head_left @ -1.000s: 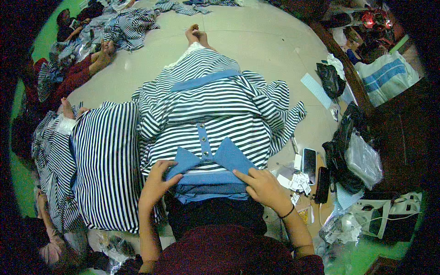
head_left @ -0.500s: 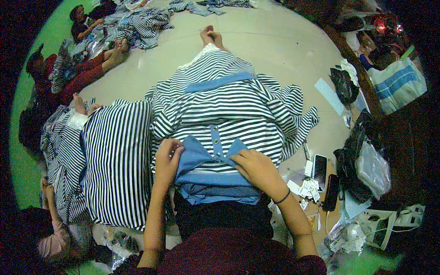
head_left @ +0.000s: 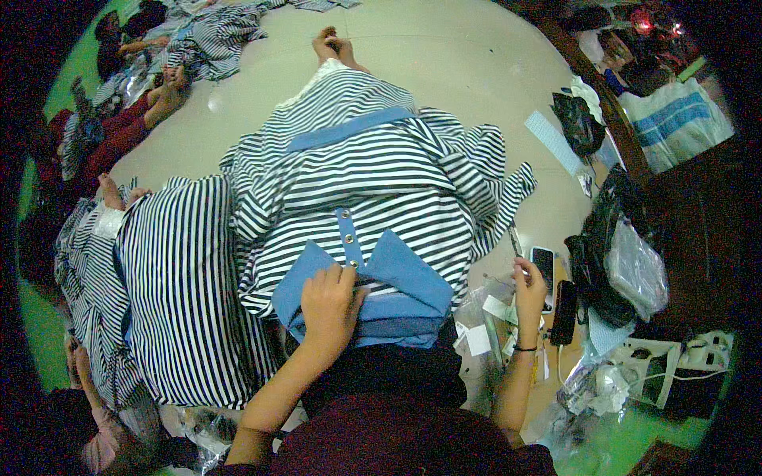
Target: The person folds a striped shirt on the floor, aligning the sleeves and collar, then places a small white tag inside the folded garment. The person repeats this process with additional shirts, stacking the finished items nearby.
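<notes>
The blue collar [head_left: 409, 274] is partly covered by the bunched left hand [head_left: 329, 308], apparently for steadying, any pinch hidden. A slim tool [head_left: 514, 236] is met by the right hand [head_left: 530, 295], its grip unclear. Beyond, the striped shirt [head_left: 361, 173] is spread out, seemingly so its buttons [head_left: 349, 239] face up.

dark maroon top [head_left: 405, 440], black cloth [head_left: 389, 377] at lap, thin dark right wristband [head_left: 525, 349]

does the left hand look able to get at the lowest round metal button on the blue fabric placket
Likely yes: the left hand lies over the pointed blue fabric collar, its fingertips close to that round metal button, and nothing seems to block the way.
</notes>
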The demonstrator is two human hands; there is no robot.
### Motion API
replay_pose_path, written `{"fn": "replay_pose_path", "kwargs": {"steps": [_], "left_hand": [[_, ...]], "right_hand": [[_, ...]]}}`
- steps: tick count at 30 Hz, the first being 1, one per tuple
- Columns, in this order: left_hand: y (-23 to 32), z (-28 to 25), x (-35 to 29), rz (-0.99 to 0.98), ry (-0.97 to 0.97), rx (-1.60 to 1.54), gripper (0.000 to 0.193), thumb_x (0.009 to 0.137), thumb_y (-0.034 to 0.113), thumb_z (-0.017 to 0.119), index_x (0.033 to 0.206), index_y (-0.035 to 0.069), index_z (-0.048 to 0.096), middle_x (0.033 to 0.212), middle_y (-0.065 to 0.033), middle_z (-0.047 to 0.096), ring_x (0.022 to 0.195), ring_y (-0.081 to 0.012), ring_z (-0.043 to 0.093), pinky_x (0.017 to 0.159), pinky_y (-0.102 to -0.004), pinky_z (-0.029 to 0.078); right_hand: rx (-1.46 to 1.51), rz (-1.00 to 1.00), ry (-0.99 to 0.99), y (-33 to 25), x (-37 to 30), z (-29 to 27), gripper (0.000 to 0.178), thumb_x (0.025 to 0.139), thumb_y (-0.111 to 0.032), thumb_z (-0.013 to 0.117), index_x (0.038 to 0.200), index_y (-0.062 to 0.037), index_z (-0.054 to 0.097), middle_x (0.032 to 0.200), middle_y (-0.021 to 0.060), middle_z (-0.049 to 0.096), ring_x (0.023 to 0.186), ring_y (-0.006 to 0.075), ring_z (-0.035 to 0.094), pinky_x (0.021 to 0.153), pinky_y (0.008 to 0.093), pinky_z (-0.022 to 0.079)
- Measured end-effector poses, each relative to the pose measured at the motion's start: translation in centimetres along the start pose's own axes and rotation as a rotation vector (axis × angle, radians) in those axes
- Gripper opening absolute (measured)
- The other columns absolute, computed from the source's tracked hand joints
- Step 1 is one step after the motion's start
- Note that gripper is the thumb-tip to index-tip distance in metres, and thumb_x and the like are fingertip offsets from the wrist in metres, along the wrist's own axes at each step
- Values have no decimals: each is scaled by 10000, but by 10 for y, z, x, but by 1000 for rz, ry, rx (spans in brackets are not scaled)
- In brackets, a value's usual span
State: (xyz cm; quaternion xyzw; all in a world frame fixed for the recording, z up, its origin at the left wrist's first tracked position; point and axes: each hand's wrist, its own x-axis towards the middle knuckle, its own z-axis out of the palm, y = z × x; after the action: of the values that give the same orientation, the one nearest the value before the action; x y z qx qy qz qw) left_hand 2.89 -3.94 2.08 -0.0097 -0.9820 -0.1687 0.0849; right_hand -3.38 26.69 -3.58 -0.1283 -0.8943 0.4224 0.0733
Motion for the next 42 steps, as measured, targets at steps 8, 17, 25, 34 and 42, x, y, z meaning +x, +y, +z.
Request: {"fn": "replay_pose_path", "kwargs": {"steps": [8, 17, 25, 34, 42], "left_hand": [[-5, 23, 6, 30, 225, 109, 95, 674, 127, 571, 717, 77, 502, 701, -50, 488, 643, -210, 481, 552, -328, 349], [0, 6, -13, 2, 146, 47, 77, 676, 119, 572, 718, 64, 538, 739, -63, 518, 706, -231, 488, 579, -342, 357], [4, 3, -24, 17, 174, -286, 103, 695, 79, 578, 765, 36, 515, 771, -118, 529, 759, -279, 510, 648, -363, 392], [6, -19, -34, -206, -67, -593, 127, 776, 116, 542, 796, 2, 489, 714, -167, 535, 651, -319, 532, 573, -354, 418], [3, -21, -37, -370, -272, -948, 128, 790, 116, 543, 799, -7, 508, 637, -81, 547, 546, -144, 524, 512, -263, 420]], "right_hand": [[-184, 60, -91, 68, -15, -19, 219, 773, -173, 542, 915, -9, 571, 846, 140, 595, 767, 208, 566, 669, 297, 438], [-517, -249, 112, 105, 79, 43, 320, 726, -71, 487, 1032, 18, 467, 1002, 194, 490, 913, 336, 481, 797, 382, 393], [-840, -193, -182, 105, 104, 36, 305, 696, -126, 593, 929, 16, 458, 888, 198, 492, 822, 353, 497, 703, 401, 441], [-887, -113, 154, 16, 59, -29, 317, 743, -258, 545, 901, -2, 446, 718, 207, 562, 658, 382, 541, 582, 431, 424], [-468, -973, -486, -124, -20, -12, 302, 619, -286, 680, 672, -52, 496, 559, 100, 493, 482, 239, 509, 450, 324, 391]]}}
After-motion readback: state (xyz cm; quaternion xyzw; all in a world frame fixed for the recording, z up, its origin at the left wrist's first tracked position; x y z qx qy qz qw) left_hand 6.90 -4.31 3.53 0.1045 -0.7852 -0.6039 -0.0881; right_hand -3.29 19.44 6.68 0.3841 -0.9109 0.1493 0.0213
